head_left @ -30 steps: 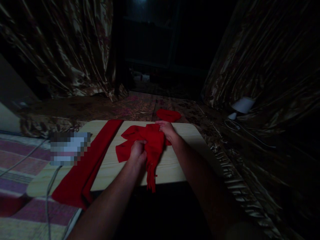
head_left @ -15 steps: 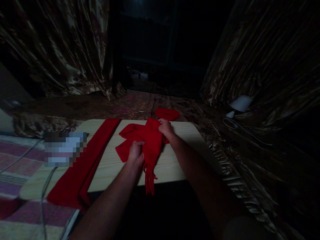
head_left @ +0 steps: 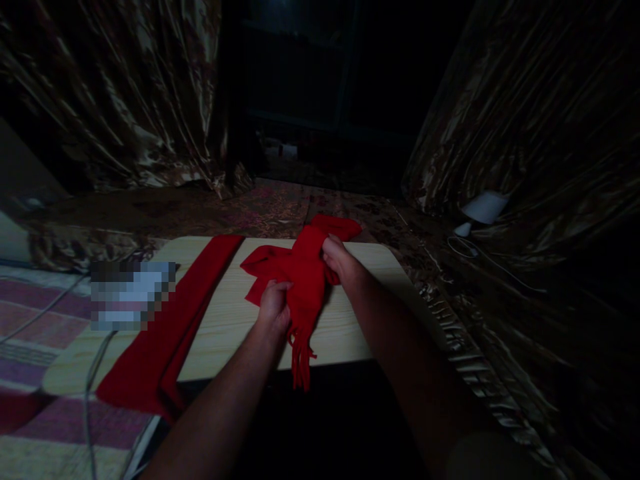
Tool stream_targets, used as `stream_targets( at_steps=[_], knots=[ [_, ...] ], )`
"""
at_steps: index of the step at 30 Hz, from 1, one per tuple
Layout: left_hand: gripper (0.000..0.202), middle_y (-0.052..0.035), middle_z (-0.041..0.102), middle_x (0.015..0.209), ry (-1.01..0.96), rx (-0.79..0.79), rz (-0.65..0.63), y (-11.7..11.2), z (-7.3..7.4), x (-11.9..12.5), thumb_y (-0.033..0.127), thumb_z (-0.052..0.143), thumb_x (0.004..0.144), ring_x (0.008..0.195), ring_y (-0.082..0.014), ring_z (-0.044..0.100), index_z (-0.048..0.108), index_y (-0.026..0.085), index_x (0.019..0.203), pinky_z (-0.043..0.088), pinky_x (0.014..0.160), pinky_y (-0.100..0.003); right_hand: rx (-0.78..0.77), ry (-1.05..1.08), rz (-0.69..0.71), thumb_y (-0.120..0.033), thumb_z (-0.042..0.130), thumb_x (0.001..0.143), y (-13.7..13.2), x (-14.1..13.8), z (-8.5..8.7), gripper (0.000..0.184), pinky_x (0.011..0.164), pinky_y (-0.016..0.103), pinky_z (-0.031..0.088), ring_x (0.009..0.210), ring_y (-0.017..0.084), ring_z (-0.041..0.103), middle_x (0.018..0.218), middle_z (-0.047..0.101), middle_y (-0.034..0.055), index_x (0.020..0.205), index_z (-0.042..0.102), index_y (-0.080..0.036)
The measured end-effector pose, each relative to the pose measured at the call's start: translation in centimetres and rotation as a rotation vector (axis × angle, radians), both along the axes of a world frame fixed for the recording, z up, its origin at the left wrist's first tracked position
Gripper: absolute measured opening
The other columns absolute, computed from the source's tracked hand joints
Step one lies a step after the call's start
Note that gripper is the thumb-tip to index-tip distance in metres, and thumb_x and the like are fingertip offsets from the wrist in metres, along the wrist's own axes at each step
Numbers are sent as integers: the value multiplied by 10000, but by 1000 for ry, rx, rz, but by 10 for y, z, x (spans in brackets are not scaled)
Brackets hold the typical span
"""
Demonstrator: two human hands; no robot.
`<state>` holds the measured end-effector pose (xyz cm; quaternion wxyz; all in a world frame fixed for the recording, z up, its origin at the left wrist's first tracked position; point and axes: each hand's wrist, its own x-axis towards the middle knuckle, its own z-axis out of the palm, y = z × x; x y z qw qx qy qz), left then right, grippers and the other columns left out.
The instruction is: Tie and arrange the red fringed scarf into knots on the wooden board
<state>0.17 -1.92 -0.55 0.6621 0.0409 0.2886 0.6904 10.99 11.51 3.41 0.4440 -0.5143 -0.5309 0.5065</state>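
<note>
1. Nearest, a striped cover (head_left: pixel 30 367) was seen at 8 o'clock from the scarf (head_left: pixel 306 287), with 12 taken as straight ahead; by it, a pale cable (head_left: pixel 87 400) was hung down past the table edge.
2. The scarf's fringe (head_left: pixel 301 360) was left dangling at 6 o'clock, over the near edge of the table (head_left: pixel 350 327).
3. At 4 o'clock, a tasselled edge (head_left: pixel 480 373) was shown in the dimness, beside the table.
4. By the left hand (head_left: pixel 274 307), at 8 o'clock, the scarf's side was gripped, the fingers being curled under and the thumb laid on top.
5. The scarf itself, red, was bunched in loose folds on the middle of the table and partly raised.
6. At 9 o'clock, a long red cloth (head_left: pixel 173 327) was laid across the table, lengthwise from near to far; just beyond it, a pixelated object (head_left: pixel 133 293) was placed.
7. By the right hand (head_left: pixel 336 253), between 1 and 2, the scarf's far fold was grasped in bent fingers.
8. At 1 o'clock, a red bundle (head_left: pixel 347 228) was seen past the far table edge, partly covered by the scarf.
9. At 2 o'clock, a white lamp (head_left: pixel 486 207) was tilted.
10. Farthest, a dark window (head_left: pixel 300 80) was flanked by curtains (head_left: pixel 165 100) at 11 and between 1 and 2.
</note>
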Motion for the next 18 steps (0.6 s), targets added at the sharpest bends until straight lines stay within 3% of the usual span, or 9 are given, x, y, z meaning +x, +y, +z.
stream_targets(
  at_steps=[7, 14, 18],
  knots=[
    [382, -46, 715, 870, 25, 48, -13, 0, -5, -1, -31, 593, 516, 962, -296, 718, 565, 188, 828, 589, 898, -469, 203, 181, 60, -200, 491, 771, 7, 12, 23, 610, 880, 351, 549, 941, 202, 683, 1059, 738, 56, 1378, 533, -177],
    [371, -47, 709, 830, 54, 35, -17, 1, -10, -3, -41, 589, 496, 896, -280, 725, 569, 175, 796, 581, 897, -467, 248, 184, -73, -188, 546, 758, 20, 19, 31, 722, 834, 327, 549, 837, 169, 687, 1020, 726, 30, 1472, 445, -213],
    [395, -54, 712, 840, 41, -33, -55, 5, -17, -3, -19, 576, 499, 911, -286, 723, 606, 171, 845, 588, 885, -449, 315, 134, -126, -166, 564, 744, 33, 22, 35, 688, 837, 295, 549, 891, 154, 685, 1114, 703, 46, 1429, 501, -203]
  ],
)
